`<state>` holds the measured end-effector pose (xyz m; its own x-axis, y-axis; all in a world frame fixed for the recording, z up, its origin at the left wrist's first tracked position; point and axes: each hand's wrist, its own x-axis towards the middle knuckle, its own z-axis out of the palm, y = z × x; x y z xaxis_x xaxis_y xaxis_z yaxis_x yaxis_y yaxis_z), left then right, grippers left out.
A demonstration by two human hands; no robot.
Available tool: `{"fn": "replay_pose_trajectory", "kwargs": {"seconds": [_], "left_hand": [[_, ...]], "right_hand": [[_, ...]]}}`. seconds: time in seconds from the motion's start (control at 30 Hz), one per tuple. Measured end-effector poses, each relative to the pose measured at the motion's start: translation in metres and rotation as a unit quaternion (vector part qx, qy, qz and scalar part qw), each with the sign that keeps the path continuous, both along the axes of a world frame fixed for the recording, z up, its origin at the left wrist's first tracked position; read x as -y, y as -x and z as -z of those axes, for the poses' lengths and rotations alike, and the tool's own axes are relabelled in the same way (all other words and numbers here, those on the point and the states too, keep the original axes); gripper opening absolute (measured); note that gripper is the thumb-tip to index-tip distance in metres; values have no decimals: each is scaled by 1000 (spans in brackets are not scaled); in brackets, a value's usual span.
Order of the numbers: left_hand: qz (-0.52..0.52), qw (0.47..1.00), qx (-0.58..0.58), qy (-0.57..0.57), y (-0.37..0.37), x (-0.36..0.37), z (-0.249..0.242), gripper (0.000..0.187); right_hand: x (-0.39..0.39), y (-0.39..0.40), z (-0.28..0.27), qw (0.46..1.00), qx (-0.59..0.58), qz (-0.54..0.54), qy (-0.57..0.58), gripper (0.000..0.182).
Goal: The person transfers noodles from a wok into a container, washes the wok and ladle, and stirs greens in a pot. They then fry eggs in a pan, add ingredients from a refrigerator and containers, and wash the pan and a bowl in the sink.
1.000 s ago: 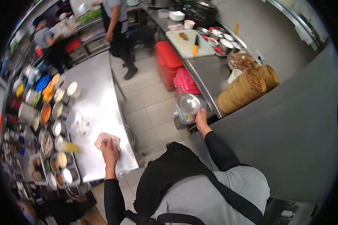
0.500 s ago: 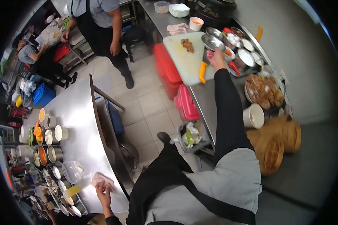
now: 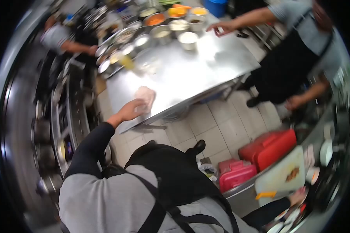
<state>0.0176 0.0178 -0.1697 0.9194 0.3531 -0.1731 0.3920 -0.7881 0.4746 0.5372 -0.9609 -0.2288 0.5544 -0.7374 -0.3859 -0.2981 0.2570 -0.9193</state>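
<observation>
My left hand (image 3: 130,111) reaches onto the steel table with its fingers closed on a crumpled pale pink cloth (image 3: 146,95), near the table's front edge. At the lower right, my right hand (image 3: 298,196) is stretched out beside the white cutting board (image 3: 278,176). Its fingers are closed at the rim of a metal bowl, which is blurred and mostly hidden here but clearer in the earlier view. On the board lie brown cooked meat pieces (image 3: 293,174) and a knife with an orange handle (image 3: 266,195).
Metal and white tubs (image 3: 161,35) of ingredients crowd the steel table (image 3: 182,83). A co-worker (image 3: 295,58) at its far right extends a hand over it; another person (image 3: 60,40) works at the left. Red (image 3: 268,148) and pink (image 3: 237,173) bins stand by the right counter.
My view has swung left toward the steel table. The co-worker in the dark apron has come up to the table and reaches over it. My left hand stays at the cloth.
</observation>
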Motion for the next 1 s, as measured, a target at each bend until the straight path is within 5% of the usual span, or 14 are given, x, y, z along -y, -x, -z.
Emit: {"fn": "replay_pose_trajectory", "kwargs": {"seconds": [0.1,0.13,0.17,0.27,0.4,0.43,0.5,0.57,0.6,0.7,0.77,0.83,0.93,1.0], "left_hand": [[-68,998,14,7,16,26,-22,41],[-80,996,33,7,28,33,-24,39],[-103,994,39,1,41,39,-26,39],[-143,985,88,47,101,65,-10,34],[-214,966,138,41,195,90,8,31],[-246,956,153,47,224,97,17,31],[-331,927,164,64,282,109,32,31],[-387,902,171,89,332,127,54,32],[-444,875,172,81,360,141,70,30],[-604,764,203,101,431,189,127,26],[-665,698,233,129,472,225,159,25],[-712,666,196,103,502,259,193,23],[-759,616,133,161,531,290,191,23],[-763,608,139,167,536,291,200,23]], "right_hand": [[-185,64,-40,961,247,1,127,36],[-263,89,-40,953,287,-87,54,33],[-300,93,-9,925,214,-170,264,27],[-548,201,-30,874,178,-451,16,9],[-735,297,-43,538,264,-792,119,25],[-770,321,-52,410,340,-828,176,32],[-836,361,-62,288,294,-878,244,42],[-895,375,-16,133,475,-801,339,46],[-921,387,2,94,400,-835,365,48],[-989,415,34,153,402,-811,397,46],[-1027,418,47,117,602,-729,302,37],[-1029,448,19,191,438,-781,403,32],[-1048,460,26,263,396,-773,419,30],[-1065,458,51,232,419,-770,421,28]]}}
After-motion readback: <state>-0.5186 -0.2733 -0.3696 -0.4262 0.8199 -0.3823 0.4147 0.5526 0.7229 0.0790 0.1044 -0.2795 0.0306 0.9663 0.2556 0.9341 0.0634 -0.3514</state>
